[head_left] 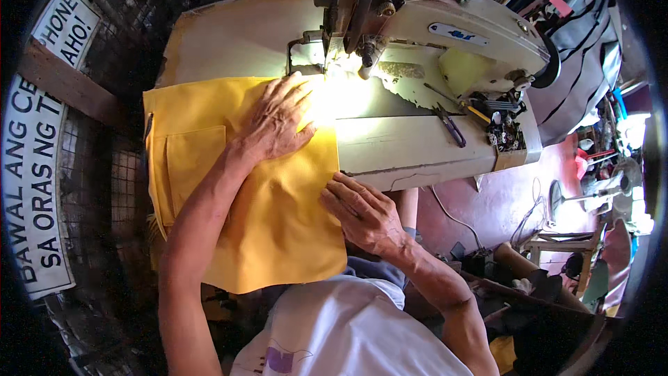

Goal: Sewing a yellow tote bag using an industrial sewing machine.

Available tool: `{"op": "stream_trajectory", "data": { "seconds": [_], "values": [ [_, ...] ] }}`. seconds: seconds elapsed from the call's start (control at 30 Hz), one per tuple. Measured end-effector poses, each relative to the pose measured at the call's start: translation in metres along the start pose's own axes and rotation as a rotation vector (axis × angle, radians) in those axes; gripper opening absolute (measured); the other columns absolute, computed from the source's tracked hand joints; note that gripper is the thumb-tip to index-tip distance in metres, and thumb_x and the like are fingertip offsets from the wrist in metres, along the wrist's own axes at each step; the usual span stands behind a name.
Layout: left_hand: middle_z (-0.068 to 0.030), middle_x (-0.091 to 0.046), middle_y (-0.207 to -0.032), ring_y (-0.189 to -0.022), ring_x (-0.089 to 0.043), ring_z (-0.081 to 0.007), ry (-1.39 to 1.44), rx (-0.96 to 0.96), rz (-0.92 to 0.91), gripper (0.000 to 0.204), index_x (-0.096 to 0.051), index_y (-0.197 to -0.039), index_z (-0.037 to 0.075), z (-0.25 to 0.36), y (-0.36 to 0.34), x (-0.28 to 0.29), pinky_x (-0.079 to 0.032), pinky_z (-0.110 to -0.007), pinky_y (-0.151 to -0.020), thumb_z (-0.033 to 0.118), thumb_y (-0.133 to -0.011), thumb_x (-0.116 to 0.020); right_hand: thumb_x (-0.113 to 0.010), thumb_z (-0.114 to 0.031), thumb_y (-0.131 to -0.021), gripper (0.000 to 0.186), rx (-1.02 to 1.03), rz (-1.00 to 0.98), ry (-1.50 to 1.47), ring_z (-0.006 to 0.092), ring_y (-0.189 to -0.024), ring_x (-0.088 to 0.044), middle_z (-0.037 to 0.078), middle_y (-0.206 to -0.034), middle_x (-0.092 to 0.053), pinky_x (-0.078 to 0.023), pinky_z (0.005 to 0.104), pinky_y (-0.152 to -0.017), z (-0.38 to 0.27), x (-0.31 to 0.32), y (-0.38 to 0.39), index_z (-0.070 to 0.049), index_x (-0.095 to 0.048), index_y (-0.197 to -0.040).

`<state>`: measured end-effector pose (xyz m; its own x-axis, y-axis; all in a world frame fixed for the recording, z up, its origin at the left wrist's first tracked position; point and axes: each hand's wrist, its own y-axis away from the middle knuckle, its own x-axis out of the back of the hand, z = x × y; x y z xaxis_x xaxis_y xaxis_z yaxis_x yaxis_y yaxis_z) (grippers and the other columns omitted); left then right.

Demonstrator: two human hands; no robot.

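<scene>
A yellow fabric piece with a patch pocket on its left part lies on the sewing table and drapes over the front edge. My left hand rests spread on it, fingertips close to the lit needle area of the sewing machine. At the fabric's right edge, below the tabletop, my right hand grips the material with fingers together; its thumb is hidden.
Purple-handled snips, a yellow-handled tool and small metal parts lie on the table. Left are wire mesh and signboards. Right are a grey draped bundle, a fan and cords.
</scene>
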<state>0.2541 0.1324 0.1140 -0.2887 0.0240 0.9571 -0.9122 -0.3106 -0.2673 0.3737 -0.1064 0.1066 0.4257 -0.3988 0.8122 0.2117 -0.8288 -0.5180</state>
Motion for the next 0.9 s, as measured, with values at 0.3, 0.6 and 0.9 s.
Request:
{"op": "stream_trajectory", "data": {
  "seconds": [0.3,0.6,0.9],
  "values": [
    [-0.0177,-0.049,-0.140,-0.137,-0.039,-0.0353,-0.003,-0.078,0.003,0.059,-0.052,-0.130,-0.001,-0.004,-0.009,-0.005,-0.026,-0.053,-0.114,0.037,-0.085,-0.061,-0.067,-0.014,-0.082,0.041,-0.025,-0.072,-0.054,0.0340,-0.120,-0.060,0.019,-0.123,-0.062,-0.048,0.0480,-0.104,0.008,-0.001,0.004,0.002,-0.064,-0.119],
    [-0.0188,-0.046,-0.143,-0.140,-0.036,-0.0354,0.032,-0.042,-0.024,0.069,-0.046,-0.137,-0.002,-0.013,-0.018,-0.004,-0.025,-0.054,-0.115,0.037,-0.082,-0.061,-0.067,-0.015,-0.083,0.041,-0.050,-0.092,-0.109,0.0350,-0.123,-0.058,0.019,-0.124,-0.061,-0.046,0.0477,-0.106,0.019,0.003,-0.008,0.003,-0.063,-0.120],
    [-0.0189,-0.044,-0.145,-0.142,-0.033,-0.0343,-0.084,0.066,-0.176,0.064,-0.048,-0.135,0.000,-0.011,-0.035,0.018,-0.022,-0.053,-0.119,0.030,-0.082,-0.067,-0.071,-0.007,-0.077,0.039,-0.126,-0.013,-0.114,0.0320,-0.118,-0.062,0.016,-0.121,-0.064,-0.050,0.0452,-0.102,0.032,-0.004,-0.020,0.000,-0.067,-0.115]
  ]
}}
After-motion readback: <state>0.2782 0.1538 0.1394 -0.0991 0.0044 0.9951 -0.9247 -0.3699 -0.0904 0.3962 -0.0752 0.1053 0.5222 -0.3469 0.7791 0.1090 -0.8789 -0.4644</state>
